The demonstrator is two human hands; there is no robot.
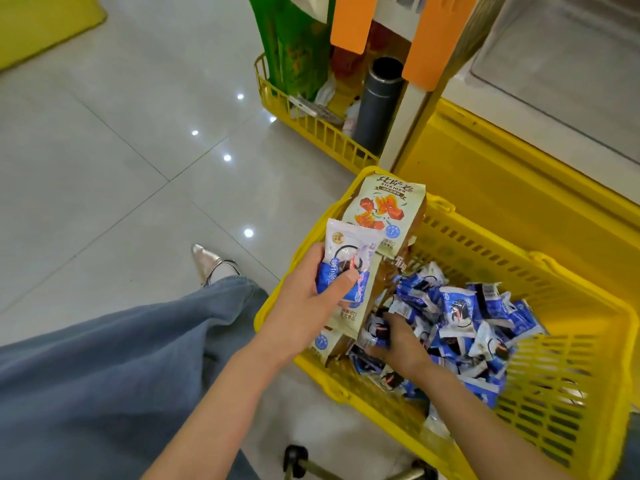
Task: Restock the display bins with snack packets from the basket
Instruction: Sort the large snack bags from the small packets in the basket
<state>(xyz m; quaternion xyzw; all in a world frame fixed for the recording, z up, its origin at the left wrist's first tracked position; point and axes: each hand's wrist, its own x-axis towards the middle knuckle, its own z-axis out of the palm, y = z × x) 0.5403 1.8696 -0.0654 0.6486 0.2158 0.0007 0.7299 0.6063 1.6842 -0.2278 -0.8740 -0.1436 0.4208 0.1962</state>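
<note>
Seen from the head, a yellow plastic lattice basket (571, 375) held a loose heap of small blue-and-white snack packets (460, 317). Along its left side stood larger cream packets printed with orange food (384, 206). The left hand (311, 299) gripped a bunch of the same packets (346, 261) over the basket's left rim, thumb across them. The right hand (398, 337) lay in the heap, fingers buried, so its grip could not be told. Behind, a second yellow basket (311, 129) held a green bag (294, 46) and a dark grey cylinder (381, 102), partly hidden by orange panels (349, 22).
</note>
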